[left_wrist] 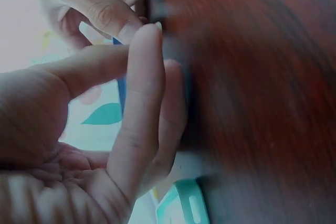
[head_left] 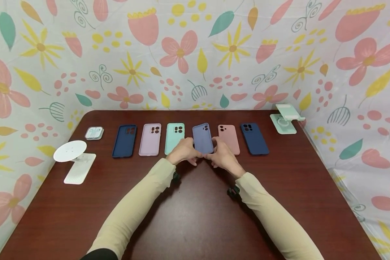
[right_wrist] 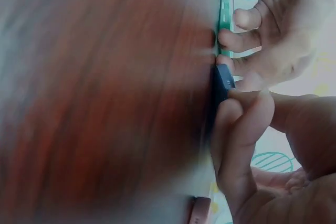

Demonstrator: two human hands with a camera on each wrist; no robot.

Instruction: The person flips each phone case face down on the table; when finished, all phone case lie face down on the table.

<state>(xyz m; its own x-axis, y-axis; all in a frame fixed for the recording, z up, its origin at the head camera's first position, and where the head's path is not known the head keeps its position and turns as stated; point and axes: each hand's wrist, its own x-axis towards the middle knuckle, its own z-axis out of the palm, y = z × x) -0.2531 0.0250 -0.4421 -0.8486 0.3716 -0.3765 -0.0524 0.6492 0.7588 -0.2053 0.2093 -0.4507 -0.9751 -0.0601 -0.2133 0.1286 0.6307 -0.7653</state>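
A lavender-blue phone case (head_left: 202, 136) stands in the middle of a row of cases, slightly tilted, its camera cutouts at the far end. At its lower left corner my left hand (head_left: 186, 150) pinches it between thumb and fingers. My right hand (head_left: 224, 156) grips the lower right corner. In the right wrist view the end of the case (right_wrist: 224, 77) shows between both hands' fingertips. From the left wrist, fingers cover most of the case. A mint case (head_left: 173, 135) lies just left of it, a pink case (head_left: 230, 139) just right.
Farther left lie a lilac case (head_left: 150, 140) and a navy case (head_left: 124, 141); another navy case (head_left: 255, 139) is at right. White stand (head_left: 79, 169) and small clear box (head_left: 94, 133) occupy the left side. A pale green stand (head_left: 283, 122) stands back right.
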